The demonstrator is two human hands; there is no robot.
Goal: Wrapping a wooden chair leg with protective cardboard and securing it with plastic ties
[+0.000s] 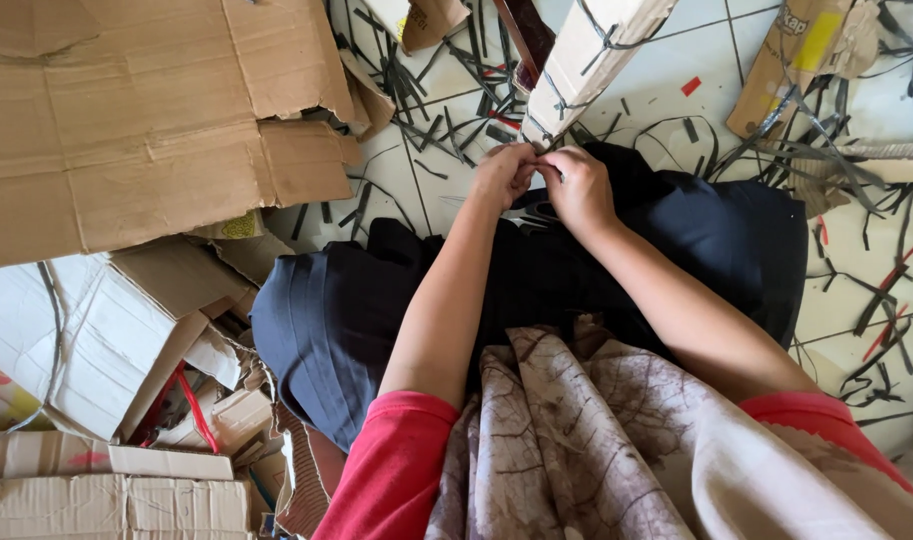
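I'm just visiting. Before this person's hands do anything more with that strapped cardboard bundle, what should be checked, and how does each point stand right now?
1. Both hands at the bundle: ok. The left hand and right hand meet at the near end of the strapped cardboard bundle.
2. Firm grip on a strap: cannot tell, the fingertips are hidden.
3. Bundle steady: cannot tell, it leans toward the dark skirt.
4. Floor free of trip hazards: not ok, cut black straps litter the tiled floor.
5. Room to the left: not ok, flattened cardboard boxes crowd it.
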